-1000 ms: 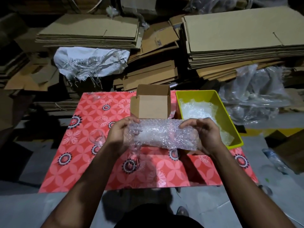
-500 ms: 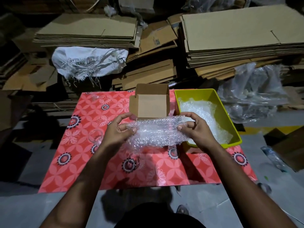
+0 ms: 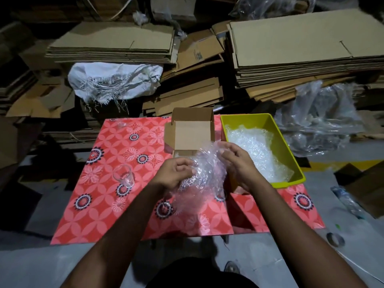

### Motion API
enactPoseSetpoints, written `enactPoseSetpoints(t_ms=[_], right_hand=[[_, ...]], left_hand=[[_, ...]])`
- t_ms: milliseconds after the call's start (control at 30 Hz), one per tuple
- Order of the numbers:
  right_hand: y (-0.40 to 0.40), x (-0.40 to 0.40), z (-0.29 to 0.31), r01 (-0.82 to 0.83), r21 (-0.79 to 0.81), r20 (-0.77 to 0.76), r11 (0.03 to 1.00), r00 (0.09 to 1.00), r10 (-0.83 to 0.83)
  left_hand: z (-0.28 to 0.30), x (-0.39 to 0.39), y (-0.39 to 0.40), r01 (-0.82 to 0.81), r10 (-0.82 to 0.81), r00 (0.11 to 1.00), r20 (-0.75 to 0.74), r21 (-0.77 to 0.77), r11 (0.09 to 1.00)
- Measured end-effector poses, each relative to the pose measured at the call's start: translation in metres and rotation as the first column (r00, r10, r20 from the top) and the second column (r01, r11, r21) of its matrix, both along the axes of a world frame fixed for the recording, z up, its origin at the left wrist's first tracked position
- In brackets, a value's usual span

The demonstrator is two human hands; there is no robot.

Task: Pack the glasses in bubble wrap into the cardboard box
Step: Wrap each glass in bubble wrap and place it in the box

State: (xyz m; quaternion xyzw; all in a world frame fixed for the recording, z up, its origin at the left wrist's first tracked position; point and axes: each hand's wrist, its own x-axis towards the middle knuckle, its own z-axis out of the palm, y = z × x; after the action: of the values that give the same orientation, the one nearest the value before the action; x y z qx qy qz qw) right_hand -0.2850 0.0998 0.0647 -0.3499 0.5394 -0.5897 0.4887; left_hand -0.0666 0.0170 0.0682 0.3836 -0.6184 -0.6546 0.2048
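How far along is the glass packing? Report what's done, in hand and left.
Done: the cardboard box stands open on the red mat; nothing clearly lies inside it. In hand: the left hand and right hand hold a bubble wrap bundle in front of the box; its contents cannot be made out. Left: the bare glass on the mat needs wrapping, with more wrap in the yellow bin.

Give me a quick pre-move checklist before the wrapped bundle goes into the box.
1. Cardboard box open, flaps clear: ok.
2. Room inside the box: cannot tell, something pale lies at its near edge.
3. Bubble wrap bundle closed: not ok, the wrap stands loose at the top.
4. Left hand grips the bundle: ok.
5. Right hand holds the wrap's edge: ok.
6. Bare glass on the red cloth, clear of the hands: ok.
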Motion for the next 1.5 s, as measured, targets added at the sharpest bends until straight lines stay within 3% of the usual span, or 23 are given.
enactPoseSetpoints(t_ms=[67,200,367,533,633,700,800,867,967,1000,1067,1133,1233,1367,1500], right_hand=[[0.011,0.004,-0.008,-0.066,0.050,0.198,0.997,0.979,0.054],[0.027,0.014,-0.021,-0.239,0.155,0.098,0.958,0.969,0.226],[0.024,0.013,-0.015,-0.175,0.112,-0.117,0.978,0.975,0.188],[0.021,0.009,-0.013,-0.135,0.018,0.020,0.991,0.991,0.135],[0.019,0.012,-0.011,-0.085,0.061,0.072,0.994,0.994,0.081],[0.016,0.012,-0.018,-0.044,0.083,0.038,0.996,0.998,0.041],[0.012,0.011,-0.025,0.008,0.058,-0.047,0.998,0.999,-0.005],[0.012,0.012,-0.020,0.046,0.022,-0.099,0.999,0.994,-0.043],[0.015,0.015,-0.013,0.060,-0.015,-0.170,0.998,0.983,-0.062],[0.016,0.016,-0.013,0.076,-0.004,-0.114,0.997,0.991,-0.076],[0.016,0.019,-0.013,0.069,0.074,0.156,0.995,0.985,-0.080],[0.021,0.020,-0.012,-0.080,0.160,0.305,0.984,0.952,0.027],[0.030,0.022,-0.008,-0.289,0.119,0.280,0.950,0.928,0.247],[0.028,0.017,-0.004,-0.193,0.052,0.173,0.980,0.968,0.182],[0.027,0.015,-0.001,-0.160,0.050,0.196,0.986,0.970,0.147]], left_hand=[[-0.004,-0.003,0.007,-0.124,0.129,0.988,-0.081,0.063,0.990],[-0.015,-0.003,0.006,-0.210,0.223,0.967,-0.124,0.114,0.971],[-0.014,0.001,0.006,-0.223,0.221,0.969,-0.108,-0.002,0.975],[0.000,0.004,0.004,-0.237,0.224,0.968,-0.111,-0.121,0.964],[0.009,0.005,0.004,-0.229,0.218,0.972,-0.087,-0.166,0.959],[0.019,0.004,0.009,-0.230,0.219,0.970,-0.107,-0.105,0.967],[0.033,0.001,0.018,-0.169,0.221,0.959,-0.178,0.268,0.949],[0.036,0.001,0.025,-0.076,0.133,0.982,-0.131,0.370,0.926],[0.023,-0.002,0.031,-0.029,0.052,0.995,-0.089,0.247,0.969],[0.019,-0.002,0.030,-0.049,0.065,0.996,-0.069,0.211,0.976],[0.015,0.000,0.026,-0.103,0.115,0.992,-0.059,0.176,0.979],[0.013,0.001,0.021,-0.125,0.141,0.985,-0.097,0.156,0.980],[0.008,0.005,0.018,-0.125,0.129,0.988,-0.082,0.058,0.991],[0.004,0.007,0.016,-0.109,0.111,0.987,-0.119,0.027,0.994],[0.011,0.002,0.022,-0.154,0.170,0.971,-0.166,0.106,0.982]])
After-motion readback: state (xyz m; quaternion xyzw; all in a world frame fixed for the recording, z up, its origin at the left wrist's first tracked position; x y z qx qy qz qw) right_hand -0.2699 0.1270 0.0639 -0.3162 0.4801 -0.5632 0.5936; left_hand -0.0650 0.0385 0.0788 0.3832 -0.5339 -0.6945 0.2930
